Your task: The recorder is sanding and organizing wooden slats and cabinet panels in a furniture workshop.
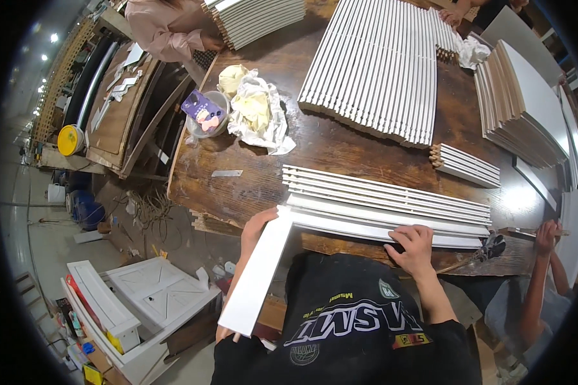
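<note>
A long white wooden rail lies along the near edge of the table. Against its left end stands the end of a white board, which slants down toward my left forearm. A small wooden dowel sticks out at the board's lower end. My left hand is closed on the board near that corner, its fingers partly hidden. My right hand grips the rail toward its right part with fingers bent over it. Just beyond lie several thin white slats side by side.
A large stack of white slats covers the far middle of the table. Crumpled cloths and a tub with a purple phone sit left. A smaller slat bundle and stacked panels stand right. Other people work around the table.
</note>
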Tool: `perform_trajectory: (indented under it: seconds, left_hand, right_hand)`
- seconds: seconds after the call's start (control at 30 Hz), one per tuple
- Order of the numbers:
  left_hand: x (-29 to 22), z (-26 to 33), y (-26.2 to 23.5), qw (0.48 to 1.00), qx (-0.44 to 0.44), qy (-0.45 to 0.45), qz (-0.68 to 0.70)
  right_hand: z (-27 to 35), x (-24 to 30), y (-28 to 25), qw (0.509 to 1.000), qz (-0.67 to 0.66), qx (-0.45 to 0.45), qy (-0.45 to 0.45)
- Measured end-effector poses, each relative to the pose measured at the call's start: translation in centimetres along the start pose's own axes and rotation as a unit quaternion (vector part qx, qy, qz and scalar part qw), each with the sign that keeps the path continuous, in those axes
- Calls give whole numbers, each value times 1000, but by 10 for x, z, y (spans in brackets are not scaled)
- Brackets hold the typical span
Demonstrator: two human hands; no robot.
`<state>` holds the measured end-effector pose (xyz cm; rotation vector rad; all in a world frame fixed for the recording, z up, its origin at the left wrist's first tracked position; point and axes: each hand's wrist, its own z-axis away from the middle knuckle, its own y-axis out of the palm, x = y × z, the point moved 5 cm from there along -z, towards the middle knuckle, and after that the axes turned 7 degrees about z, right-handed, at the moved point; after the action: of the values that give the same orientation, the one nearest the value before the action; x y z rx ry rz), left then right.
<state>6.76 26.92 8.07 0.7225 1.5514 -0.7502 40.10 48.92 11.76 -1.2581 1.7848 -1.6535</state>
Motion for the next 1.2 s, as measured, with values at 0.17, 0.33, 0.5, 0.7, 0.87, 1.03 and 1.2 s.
perform_trajectory:
  seconds: [0.17, 0.33, 0.5, 0.7, 0.87, 1.03, 1.2]
  left_hand:
    - [5, 9, -11, 981, -2, 12, -192]
    - [-6, 0, -8, 982, 0, 1, -190]
    - [-22, -18, -11, 960, 61, 19, -271]
    - [6, -21, -16, 969, 58, 9, -238]
    - [2, -21, -10, 980, 64, -1, -188]
    - [-4, -31, -9, 985, 77, -106, -109]
    - [-4, -35, -17, 977, 130, 7, -171]
  right_hand:
    - [11, -8, 14, 999, 2, 19, -30]
    - [6, -12, 9, 999, 5, 20, -35]
    - [-3, -18, 5, 998, -36, 40, -22]
    - [-21, -31, -7, 992, -94, 79, 3]
    - [-28, -43, -17, 999, -17, 14, -38]
    - [-47, -78, -9, 981, 92, 168, -14]
    - [-52, -106, 7, 990, 0, 122, -64]
